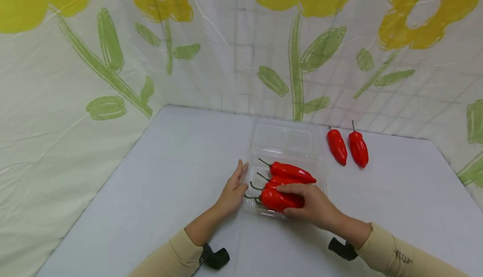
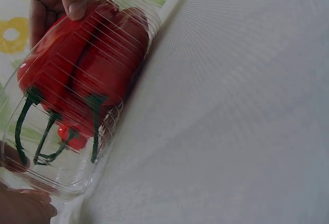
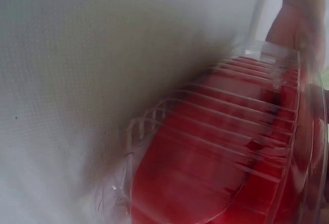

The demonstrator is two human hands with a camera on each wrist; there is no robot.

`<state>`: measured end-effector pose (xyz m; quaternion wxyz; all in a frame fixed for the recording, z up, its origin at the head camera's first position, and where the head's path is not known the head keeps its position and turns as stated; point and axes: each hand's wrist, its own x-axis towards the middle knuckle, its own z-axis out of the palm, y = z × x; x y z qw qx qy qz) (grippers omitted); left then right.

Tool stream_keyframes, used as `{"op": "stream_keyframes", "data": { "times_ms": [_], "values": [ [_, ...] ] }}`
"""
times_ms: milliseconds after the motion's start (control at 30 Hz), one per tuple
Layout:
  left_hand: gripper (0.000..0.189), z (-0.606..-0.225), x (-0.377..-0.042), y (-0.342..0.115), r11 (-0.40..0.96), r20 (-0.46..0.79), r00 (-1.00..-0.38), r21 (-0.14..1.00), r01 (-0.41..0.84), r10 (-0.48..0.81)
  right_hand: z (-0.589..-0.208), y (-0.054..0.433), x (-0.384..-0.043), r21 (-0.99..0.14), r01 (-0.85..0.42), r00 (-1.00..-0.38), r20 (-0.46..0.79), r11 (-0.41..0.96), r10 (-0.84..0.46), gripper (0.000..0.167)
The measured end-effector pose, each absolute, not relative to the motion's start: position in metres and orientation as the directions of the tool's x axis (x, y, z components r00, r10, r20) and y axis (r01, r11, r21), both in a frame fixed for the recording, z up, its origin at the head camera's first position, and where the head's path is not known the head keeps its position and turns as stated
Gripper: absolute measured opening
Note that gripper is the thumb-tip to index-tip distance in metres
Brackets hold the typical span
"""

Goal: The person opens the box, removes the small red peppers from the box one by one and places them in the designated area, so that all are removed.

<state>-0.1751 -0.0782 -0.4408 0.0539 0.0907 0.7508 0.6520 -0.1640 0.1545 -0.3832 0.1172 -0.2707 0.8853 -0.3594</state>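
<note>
A clear plastic clamshell box (image 1: 320,172) lies with its lid folded back, and several red peppers with thin green stems are in its base. My right hand (image 1: 311,205) grips the front red pepper (image 1: 273,200) from the right, thumb on the near side and fingers on the far side. Another pepper (image 1: 290,171) lies at the back of the base. My left hand (image 1: 231,193) holds the left edge of the box, beside the stems. In the left wrist view, the stems (image 2: 94,126) show through the plastic wall. The right wrist view is blurred, showing red pepper (image 3: 205,147) behind ribbed plastic.
Two more red peppers (image 1: 336,146) lie side by side on the white tabletop (image 1: 181,151), right of the lid. A sheet with printed yellow flowers (image 1: 226,50) hangs behind the table. Black wrist mounts (image 1: 216,258) show below both forearms.
</note>
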Motion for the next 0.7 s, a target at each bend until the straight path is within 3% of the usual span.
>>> {"op": "stream_keyframes", "data": {
  "times_ms": [700],
  "values": [
    [0.069,-0.4406,-0.1749,-0.0787,0.137,0.032,-0.98,0.989,0.06,0.196,-0.3886,0.1574,-0.1656,-0.706,-0.476,-0.785,0.071,0.525,-0.616,0.047]
  ]
}}
